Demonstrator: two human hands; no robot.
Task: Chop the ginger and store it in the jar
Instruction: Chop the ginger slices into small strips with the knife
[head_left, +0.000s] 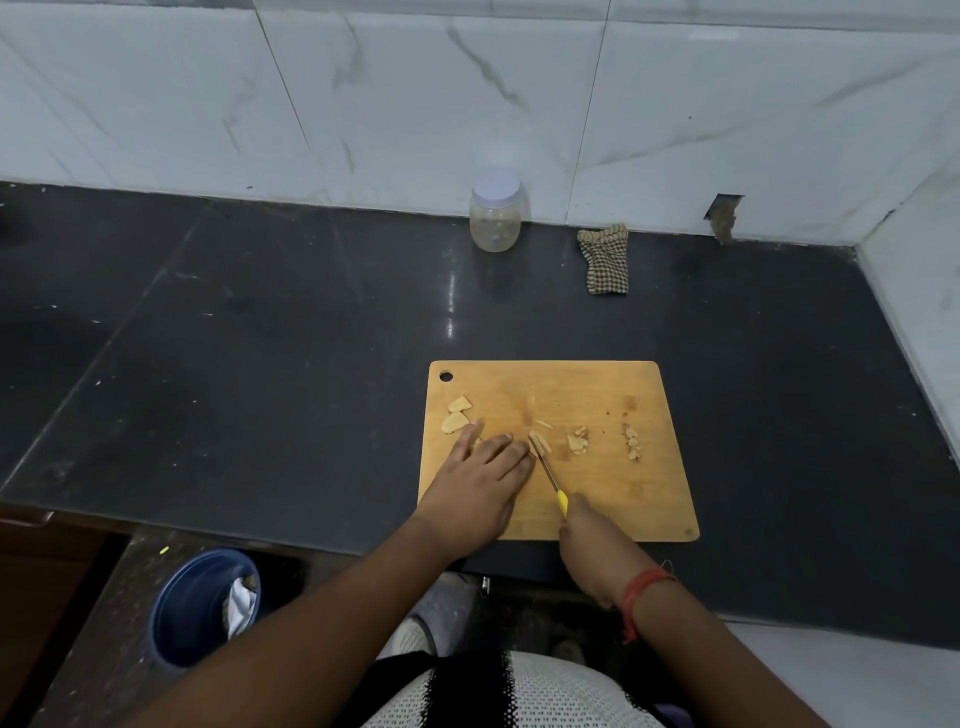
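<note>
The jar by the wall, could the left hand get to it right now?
Probably yes. The left hand lies flat on the cutting board, holding nothing, and only bare counter lies between it and the jar.

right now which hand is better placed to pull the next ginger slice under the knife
Left. The left hand lies flat on the cutting board right beside the uncut ginger slices, while the right hand has its grip on the knife.

Bare forearms, red wrist thread — white mesh top
</note>
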